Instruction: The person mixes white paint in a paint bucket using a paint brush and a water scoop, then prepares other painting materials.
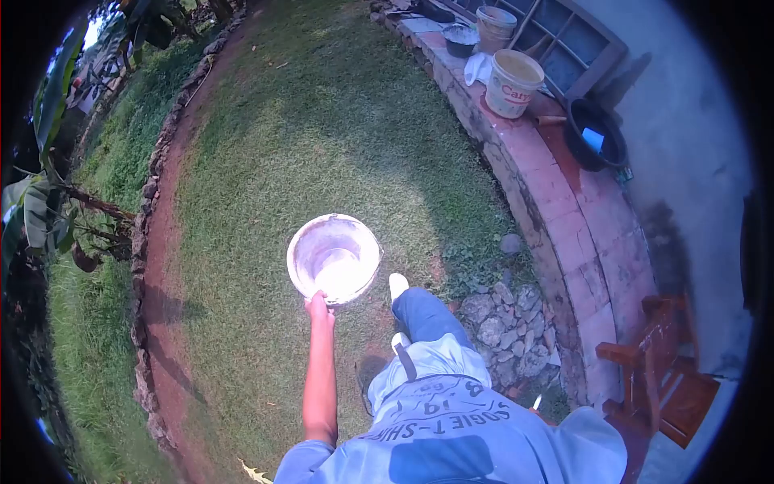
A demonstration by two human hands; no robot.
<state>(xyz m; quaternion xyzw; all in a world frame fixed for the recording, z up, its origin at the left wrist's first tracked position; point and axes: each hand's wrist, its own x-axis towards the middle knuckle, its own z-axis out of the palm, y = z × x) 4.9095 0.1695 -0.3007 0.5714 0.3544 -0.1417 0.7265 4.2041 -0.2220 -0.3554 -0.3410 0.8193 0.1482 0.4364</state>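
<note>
My left hand (320,304) reaches forward, its fingers closed over the near rim of a pale bucket (301,278). The bucket's mouth faces up at me, and bright sunlight falls on its whitish, stained inside. A thin wire handle lies along its right side. Under it spreads the short grass. My right arm hangs at my side in its sleeve (592,440); only a skin-coloured sliver of what looks like my right hand (543,418) shows past the shirt edge, near a small white-tipped thing (537,401). Its fingers are hidden.
A tiled ledge (576,242) runs along the right wall, bearing a labelled bucket (509,97), a black basin (576,145) and a window frame (564,44). Rocks (504,331) lie piled below it. A wooden chair (645,363) stands near right. Stones edge a dirt path (165,306) leftward.
</note>
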